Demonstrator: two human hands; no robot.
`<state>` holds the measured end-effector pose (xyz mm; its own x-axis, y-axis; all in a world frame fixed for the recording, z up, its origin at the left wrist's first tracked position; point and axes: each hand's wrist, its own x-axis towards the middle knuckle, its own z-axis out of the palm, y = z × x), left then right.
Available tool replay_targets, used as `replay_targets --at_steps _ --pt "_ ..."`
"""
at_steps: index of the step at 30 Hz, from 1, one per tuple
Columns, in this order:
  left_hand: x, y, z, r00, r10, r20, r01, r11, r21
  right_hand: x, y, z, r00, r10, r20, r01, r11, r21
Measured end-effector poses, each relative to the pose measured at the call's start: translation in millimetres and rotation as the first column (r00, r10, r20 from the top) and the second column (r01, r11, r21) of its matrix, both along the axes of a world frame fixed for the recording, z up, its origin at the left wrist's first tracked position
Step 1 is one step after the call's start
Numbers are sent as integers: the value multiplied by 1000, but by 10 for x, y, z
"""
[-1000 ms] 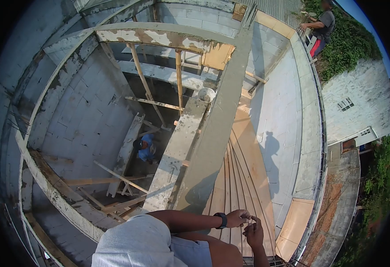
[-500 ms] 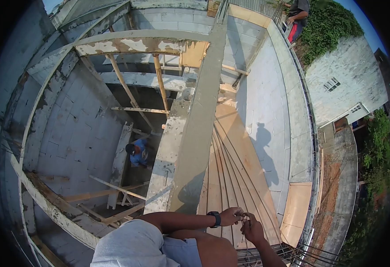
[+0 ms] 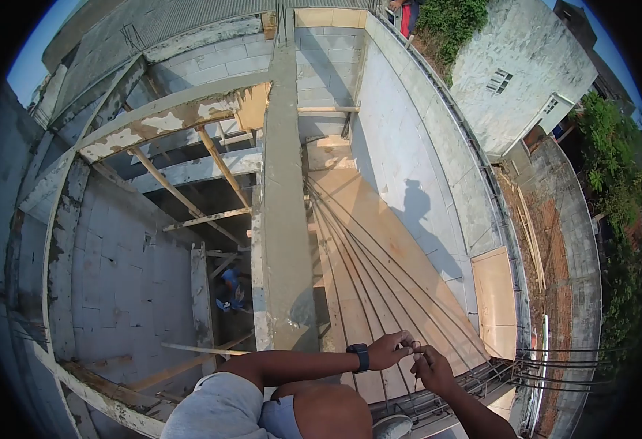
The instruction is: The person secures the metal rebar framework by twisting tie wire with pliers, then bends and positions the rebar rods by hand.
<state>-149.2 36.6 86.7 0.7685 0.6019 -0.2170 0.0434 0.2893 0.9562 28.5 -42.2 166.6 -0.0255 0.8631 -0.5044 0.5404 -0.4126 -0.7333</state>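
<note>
1. Head view: a thin, dark strand (image 3: 415,382), wire by the look of it, is at the right hand (image 3: 433,369), near the person's bent knee and above the near end of the wooden boarding (image 3: 343,189).
2. From where I stand, the right hand looks pinched on it, thumb against forefinger, other fingers curled. The left hand (image 3: 388,352), below a dark wristwatch (image 3: 359,356), has its fingertips drawn together just beside; whether they grip the same strand, I cannot tell.
3. I'd judge it next to weightless and springy: soft enough to bend with the fingers, stiff enough to hold a kink. Hardly fragile, though tight, repeated bending could snap it.
4. Best hold is a fingertip pinch close to the bend, clear of the ends, which may be sharp. Something so thin could roll or slip between dusty fingers.
5. Long rods (image 3: 335,211) fan out over the boarding, from the far end towards the hands; these would be far heavier and stiffer, better grasped with a full fist.
</note>
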Motion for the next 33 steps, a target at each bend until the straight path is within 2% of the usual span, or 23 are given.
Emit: replay_targets --at_steps 3,9,12,15,18,20,23,24,25,26,27,30,33 --pt "31 121 227 999 -41 16 41 999 29 98 -123 9 999 -27 -37 28 1000 12" --pt "254 356 308 983 -182 -9 177 941 287 219 -326 196 999 -42 7 40 992 121" --pt "374 462 535 955 -272 -120 297 860 414 348 -447 199 990 -141 -9 140 972 191" --pt "481 631 868 808 -444 -386 582 699 415 555 -626 142 958 -283 -37 283 923 260" --pt "619 702 972 665 -517 -539 747 451 489 763 -959 5 898 -437 -46 425 836 348" --pt "735 688 994 589 -505 -631 805 294 516 889 -1214 8 802 -597 -13 563 748 350" --pt "974 568 1075 443 -484 -755 876 55 479 1148 -1748 -261 711 -701 55 618 659 429" --pt "1068 514 1023 408 -489 -771 890 24 455 1171 -1886 -195 660 -750 45 680 622 389" --pt "1176 445 924 371 -495 -786 902 -9 431 1215 -2061 -264 600 -788 138 703 602 378" --pt "1275 362 799 357 -541 -761 906 4 422 1246 -2237 -350 526 -832 178 779 555 293" --pt "1409 246 665 348 -575 -741 911 20 412 1246 -2378 -422 451 -853 262 788 519 333" --pt "1737 -197 216 366 -660 -656 913 116 392 1176 -2801 -625 326 -894 308 840 423 340" --pt "1895 -759 -332 432 -788 -439 902 368 226 1028 -3104 -642 273 -901 338 906 359 225"
